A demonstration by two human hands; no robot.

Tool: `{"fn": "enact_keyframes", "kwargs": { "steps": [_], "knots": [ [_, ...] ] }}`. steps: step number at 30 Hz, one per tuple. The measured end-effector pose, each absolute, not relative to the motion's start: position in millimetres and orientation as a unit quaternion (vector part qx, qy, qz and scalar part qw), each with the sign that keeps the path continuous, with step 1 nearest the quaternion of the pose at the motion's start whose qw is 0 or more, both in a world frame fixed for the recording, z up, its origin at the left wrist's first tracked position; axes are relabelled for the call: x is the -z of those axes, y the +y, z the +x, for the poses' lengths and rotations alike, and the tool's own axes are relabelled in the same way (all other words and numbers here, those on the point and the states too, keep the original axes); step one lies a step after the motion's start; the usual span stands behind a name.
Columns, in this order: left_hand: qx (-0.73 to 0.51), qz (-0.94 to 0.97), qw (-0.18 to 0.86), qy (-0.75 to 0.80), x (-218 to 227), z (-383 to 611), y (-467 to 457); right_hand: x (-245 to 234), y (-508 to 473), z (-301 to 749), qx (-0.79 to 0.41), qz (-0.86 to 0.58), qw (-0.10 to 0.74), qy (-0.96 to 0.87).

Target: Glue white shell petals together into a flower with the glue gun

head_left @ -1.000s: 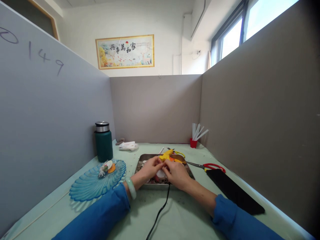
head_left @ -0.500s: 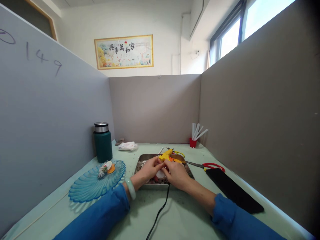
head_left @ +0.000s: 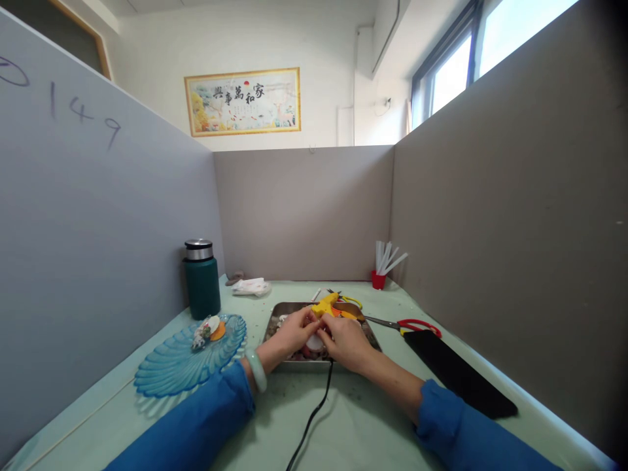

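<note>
Both of my hands meet over a metal tray (head_left: 275, 366), fingertips pinched close together. My left hand (head_left: 296, 329), below a pale green bangle (head_left: 256, 370), is closed on something I cannot make out. Likewise closed is my right hand (head_left: 346, 340); its fingers hide whatever sits between them. Just beyond the fingers a yellow glue gun (head_left: 326, 305) lies across the tray. A round white piece (head_left: 314, 343) shows beneath the fingertips, among small reddish and brown bits. From the tray's front a black cord (head_left: 314, 413) runs toward me.
On the left are a blue scalloped glass plate (head_left: 171, 366) with small decorations (head_left: 210, 331) and a green bottle (head_left: 201, 288). Red-handled scissors (head_left: 419, 325) and a black flat strip (head_left: 458, 373) lie right. A red cup (head_left: 378, 280) holds white sticks. Grey partitions (head_left: 304, 216) enclose the table.
</note>
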State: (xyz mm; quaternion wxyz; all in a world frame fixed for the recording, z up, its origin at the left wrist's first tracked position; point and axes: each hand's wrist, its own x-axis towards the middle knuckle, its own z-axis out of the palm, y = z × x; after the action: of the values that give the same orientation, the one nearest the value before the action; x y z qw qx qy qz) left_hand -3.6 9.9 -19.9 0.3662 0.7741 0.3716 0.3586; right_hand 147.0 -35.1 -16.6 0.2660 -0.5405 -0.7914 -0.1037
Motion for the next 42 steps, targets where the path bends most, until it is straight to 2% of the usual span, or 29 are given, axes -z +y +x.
{"fn": "enact_keyframes", "kwargs": {
  "steps": [5, 14, 25, 42],
  "knots": [
    [-0.369, 0.795, 0.293, 0.382, 17.9, -4.3, 9.1, 14.8, -36.5, 146.1, 0.1, -0.54, 0.263, -0.794],
    [-0.366, 0.793, 0.3, 0.382, 13.2, -3.3, 6.0, 13.0, -38.7, 146.1, 0.102, -0.54, 0.262, -0.793],
    [-0.409, 0.715, 0.435, 0.363, 12.8, -1.6, 4.7, 12.8, -38.4, 146.3, 0.065, -0.528, 0.336, -0.777],
    [-0.405, 0.698, 0.485, 0.337, 8.3, -0.2, 1.1, 11.3, -38.3, 145.7, 0.064, -0.534, 0.352, -0.766]
  ]
}}
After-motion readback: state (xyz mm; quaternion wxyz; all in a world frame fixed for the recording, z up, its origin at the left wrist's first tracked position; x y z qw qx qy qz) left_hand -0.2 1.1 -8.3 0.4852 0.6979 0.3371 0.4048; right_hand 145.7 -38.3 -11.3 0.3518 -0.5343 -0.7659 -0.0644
